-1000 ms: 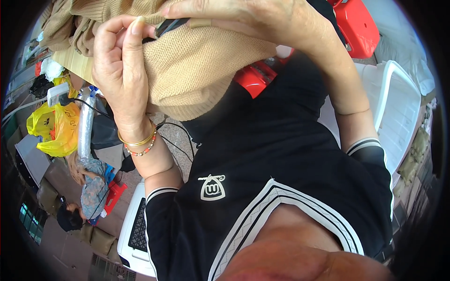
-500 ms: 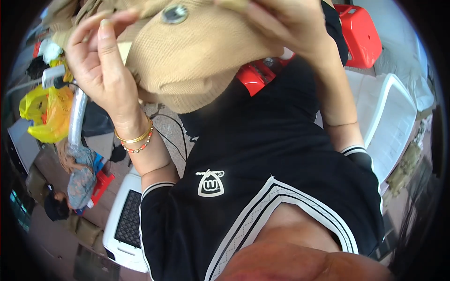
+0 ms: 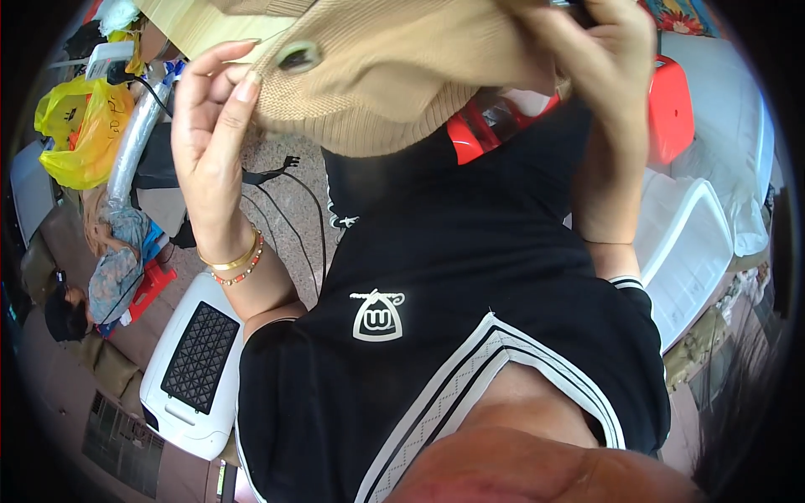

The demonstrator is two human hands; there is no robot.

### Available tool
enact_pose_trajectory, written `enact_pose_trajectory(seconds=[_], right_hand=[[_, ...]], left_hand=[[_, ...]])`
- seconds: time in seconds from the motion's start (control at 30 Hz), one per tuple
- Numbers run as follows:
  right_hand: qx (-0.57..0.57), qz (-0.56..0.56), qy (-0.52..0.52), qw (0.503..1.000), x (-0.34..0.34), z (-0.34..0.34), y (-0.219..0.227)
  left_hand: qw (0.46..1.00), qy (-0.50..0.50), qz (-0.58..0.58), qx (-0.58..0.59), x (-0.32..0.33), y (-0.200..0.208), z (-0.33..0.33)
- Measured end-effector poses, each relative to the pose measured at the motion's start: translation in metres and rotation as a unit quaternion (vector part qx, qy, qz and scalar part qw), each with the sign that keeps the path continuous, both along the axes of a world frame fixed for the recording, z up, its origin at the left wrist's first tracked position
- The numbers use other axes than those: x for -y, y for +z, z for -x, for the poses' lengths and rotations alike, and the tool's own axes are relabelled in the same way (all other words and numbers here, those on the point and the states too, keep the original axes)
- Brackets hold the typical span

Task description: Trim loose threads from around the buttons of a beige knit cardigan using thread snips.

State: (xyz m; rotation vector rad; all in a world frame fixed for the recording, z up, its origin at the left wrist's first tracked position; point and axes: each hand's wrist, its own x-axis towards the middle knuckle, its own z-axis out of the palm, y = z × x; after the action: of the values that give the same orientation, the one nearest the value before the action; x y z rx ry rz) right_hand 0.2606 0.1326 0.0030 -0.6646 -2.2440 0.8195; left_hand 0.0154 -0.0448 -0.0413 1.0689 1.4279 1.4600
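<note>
A tan knit garment [image 3: 377, 84] with a ribbed hem hangs in front of me at the top of the picture. On its left part sits a round, shiny disc [image 3: 298, 57] with a dark middle. My left hand [image 3: 214, 138] pinches the knit's left edge beside the disc, thumb against the fabric. Gold and beaded bracelets ring that wrist. My right hand [image 3: 605, 63] is at the knit's upper right, fingers curled and partly blurred. Something small and dark shows by its fingers at the upper edge, too cut off to name.
A pale wooden board [image 3: 197, 29] lies beyond the garment. Red plastic stools [image 3: 671, 109] and a clear plastic bin [image 3: 692, 247] stand right. Left are a yellow bag [image 3: 84, 134], loose black cables [image 3: 323, 214], a white device with a black grille [image 3: 199, 356] and another person [image 3: 71, 310].
My left hand has moved right and its thumb now meets the knit edge by the disc. The right hand has shifted right, the hem has risen, and more of the board shows.
</note>
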Motion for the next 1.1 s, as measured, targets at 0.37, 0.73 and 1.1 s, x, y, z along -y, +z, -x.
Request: enact_pose_trajectory(seconds=[0.37,0.73,1.1], right_hand=[[-0.072,-0.062,-0.100,0.990,-0.005,-0.010,-0.011],[-0.022,-0.012,0.044,0.999,0.023,-0.008,-0.005],[-0.045,-0.320,0.056,0.945,0.010,0.005,-0.038]], left_hand=[[0.883,0.125,-0.101,-0.442,-0.033,0.009,-0.038],[0.847,0.130,-0.111,-0.503,-0.036,0.006,-0.046],[0.883,-0.001,-0.281,-0.377,-0.063,-0.005,-0.025]])
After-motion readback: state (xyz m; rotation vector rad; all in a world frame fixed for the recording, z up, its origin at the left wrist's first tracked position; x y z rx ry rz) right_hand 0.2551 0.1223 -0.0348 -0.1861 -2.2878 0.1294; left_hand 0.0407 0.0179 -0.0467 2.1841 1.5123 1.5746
